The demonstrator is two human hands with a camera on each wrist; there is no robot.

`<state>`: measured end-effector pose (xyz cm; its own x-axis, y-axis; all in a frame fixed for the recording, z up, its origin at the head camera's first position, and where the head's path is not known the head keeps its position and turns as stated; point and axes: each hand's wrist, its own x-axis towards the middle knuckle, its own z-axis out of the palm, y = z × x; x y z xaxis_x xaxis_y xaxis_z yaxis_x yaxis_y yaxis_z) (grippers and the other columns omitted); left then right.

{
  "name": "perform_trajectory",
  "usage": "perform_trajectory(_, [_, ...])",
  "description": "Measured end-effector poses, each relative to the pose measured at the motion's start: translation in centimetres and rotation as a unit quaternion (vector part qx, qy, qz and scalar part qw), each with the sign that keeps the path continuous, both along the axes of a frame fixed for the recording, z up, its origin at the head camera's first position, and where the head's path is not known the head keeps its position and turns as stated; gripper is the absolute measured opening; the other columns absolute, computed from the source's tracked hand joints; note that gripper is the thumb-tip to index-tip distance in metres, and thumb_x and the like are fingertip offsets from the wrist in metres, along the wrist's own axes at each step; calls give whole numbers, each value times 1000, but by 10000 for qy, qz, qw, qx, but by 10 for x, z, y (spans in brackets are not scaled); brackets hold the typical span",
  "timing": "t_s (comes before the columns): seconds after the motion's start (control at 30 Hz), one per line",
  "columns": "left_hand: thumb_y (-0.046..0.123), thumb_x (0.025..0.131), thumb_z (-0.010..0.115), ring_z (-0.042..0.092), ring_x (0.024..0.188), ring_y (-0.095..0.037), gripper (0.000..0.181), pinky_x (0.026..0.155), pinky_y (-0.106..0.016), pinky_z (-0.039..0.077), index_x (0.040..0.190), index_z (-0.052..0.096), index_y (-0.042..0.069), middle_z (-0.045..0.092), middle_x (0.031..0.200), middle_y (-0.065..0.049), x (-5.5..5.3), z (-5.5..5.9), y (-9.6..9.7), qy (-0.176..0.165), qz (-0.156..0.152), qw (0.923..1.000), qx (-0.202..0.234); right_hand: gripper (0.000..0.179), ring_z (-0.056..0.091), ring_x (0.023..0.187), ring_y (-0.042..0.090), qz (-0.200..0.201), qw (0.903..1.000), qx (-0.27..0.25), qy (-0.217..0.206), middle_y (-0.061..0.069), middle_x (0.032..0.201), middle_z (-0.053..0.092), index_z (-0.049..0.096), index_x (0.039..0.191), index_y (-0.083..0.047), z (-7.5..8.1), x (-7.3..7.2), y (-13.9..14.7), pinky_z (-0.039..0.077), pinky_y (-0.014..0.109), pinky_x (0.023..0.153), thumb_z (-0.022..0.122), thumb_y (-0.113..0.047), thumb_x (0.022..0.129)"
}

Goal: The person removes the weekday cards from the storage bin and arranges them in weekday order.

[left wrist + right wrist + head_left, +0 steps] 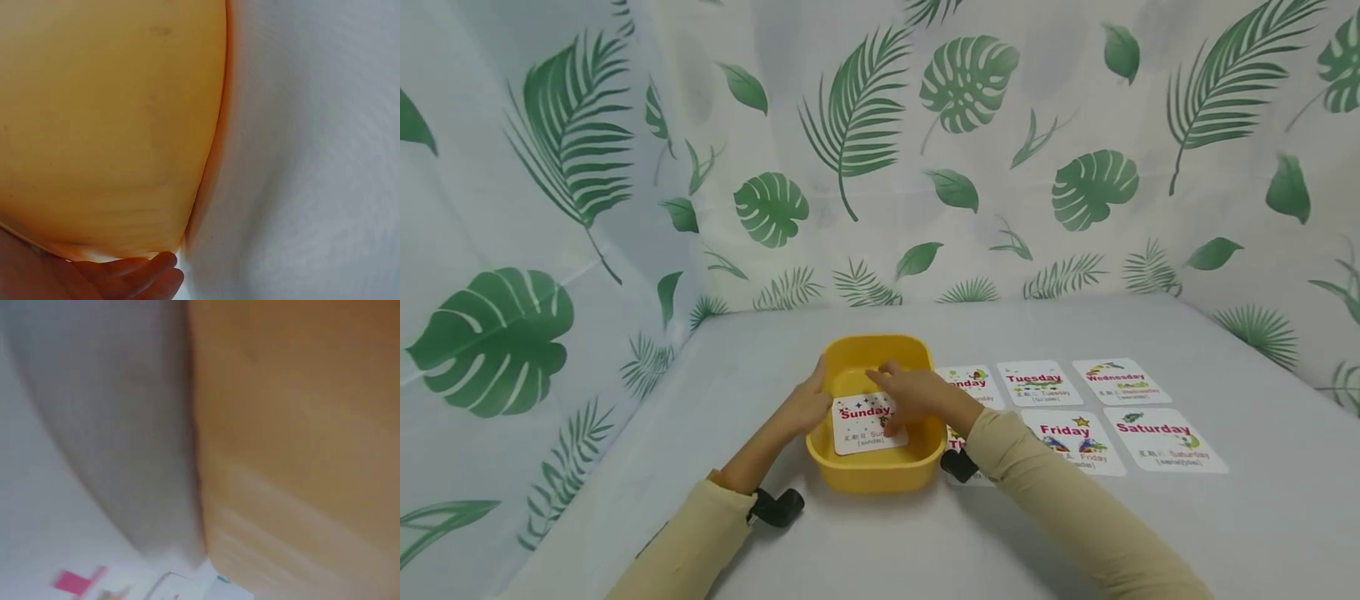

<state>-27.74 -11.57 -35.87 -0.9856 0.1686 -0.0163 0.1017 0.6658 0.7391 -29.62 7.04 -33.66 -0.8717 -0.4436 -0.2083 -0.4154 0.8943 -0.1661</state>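
A yellow plastic basin [880, 479] stands on the table, with a white card reading "Sunday" [857, 442] inside it. My left hand [811, 402] grips the basin's left rim; in the left wrist view its fingers [147, 275] lie against the outer wall. My right hand [917, 396] reaches over the right rim into the basin. Its thumb lies over the right part of the Sunday card, the index finger points left beyond the card's far edge, and the other fingers are mostly hidden. The right wrist view is blurred and shows mainly the basin's outer wall [300, 437].
Right of the basin lie day cards in two rows: Monday [981, 387], Tuesday [1037, 393] and Wednesday [1120, 390] behind, Friday [1078, 450] and Saturday [1165, 442] in front. Another card is partly covered by the right forearm. A leaf-print curtain [880, 275] encloses the table.
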Motion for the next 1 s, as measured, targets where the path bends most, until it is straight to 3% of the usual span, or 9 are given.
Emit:
perform_trajectory(0.1, [8, 83, 39, 50, 115, -32, 76, 77, -33, 49, 147, 0, 11, 19, 151, -15, 0, 0, 2, -103, 30, 9999, 61, 90, 47, 118, 22, -83, 9991, 336, -228, 2, 144, 38, 24, 145, -25, 1, -2, -2, 34, 41, 105, 74, -39, 71])
perform_trajectory(0.2, [7, 83, 38, 50, 115, -31, 75, 79, -34, 48, 147, 1, 9, 19, 151, -15, 0, 1, 3, -33, 40, 10000, 8, 88, 48, 113, 22, -136, 9990, 353, -258, 5, 141, 41, 28, 144, -26, 2, -3, -2, 37, 42, 103, 76, -38, 70])
perform_trajectory(0.37, [6, 82, 38, 41, 126, -32, 75, 92, -41, 43, 147, 1, 7, 17, 151, -16, 0, 2, 2, 106, -4, 9999, -22, 94, 51, 88, 21, -66, 9995, -301, -29, 9, 130, 37, 25, 145, -27, 2, -3, 0, 49, 33, 82, 79, -30, 67])
perform_trajectory(0.5, [7, 84, 37, 36, 130, -33, 73, 94, -41, 42, 147, -1, 7, 14, 151, -15, 0, 3, 1, 28, -55, 10000, 9, 100, 52, 73, 20, 60, 9938, -1104, 149, 12, 131, 31, 17, 147, -24, 3, -2, 5, 50, 29, 70, 79, -23, 69])
perform_trajectory(0.57, [7, 85, 36, 43, 125, -32, 72, 90, -40, 44, 147, -1, 7, 15, 151, -15, 1, 3, -1, 34, -46, 10000, 10, 98, 53, 73, 20, 154, 9872, -1548, 353, 15, 133, 31, 15, 147, -23, 3, -1, 7, 51, 31, 72, 77, -20, 71])
perform_trajectory(0.67, [7, 85, 37, 56, 102, -29, 72, 79, -34, 48, 147, -1, 7, 16, 151, -15, 2, 3, -3, 20, -18, 10000, -29, 93, 53, 78, 21, 157, 9720, -2238, 702, 19, 137, 31, 14, 148, -22, 2, -2, 11, 51, 34, 76, 73, -14, 76])
perform_trajectory(0.77, [7, 83, 38, 56, 88, -25, 74, 72, -30, 47, 147, 0, 6, 16, 151, -16, 1, 3, -4, -23, -39, 10000, -68, 90, 54, 88, 24, 70, 9555, -2804, 914, 21, 139, 30, 10, 148, -19, 2, -2, 17, 51, 35, 79, 68, -8, 80])
perform_trajectory(0.9, [7, 82, 38, 54, 85, -24, 74, 75, -32, 46, 146, 0, 5, 23, 149, -19, 0, 3, -4, 53, -120, 9998, -122, 87, 61, 93, 27, -4, 9339, -3519, 638, 23, 135, 40, 3, 148, -21, 6, 1, 32, 54, 31, 70, 60, -6, 85])
perform_trajectory(1.0, [7, 82, 38, 53, 69, -21, 75, 70, -31, 47, 147, 0, 6, 44, 133, -24, -2, 3, -5, 81, -192, 9998, -69, 83, 66, 84, 28, -27, 9201, -3890, 448, 23, 129, 49, -2, 148, -26, 14, 6, 47, 55, 33, 59, 54, -7, 90])
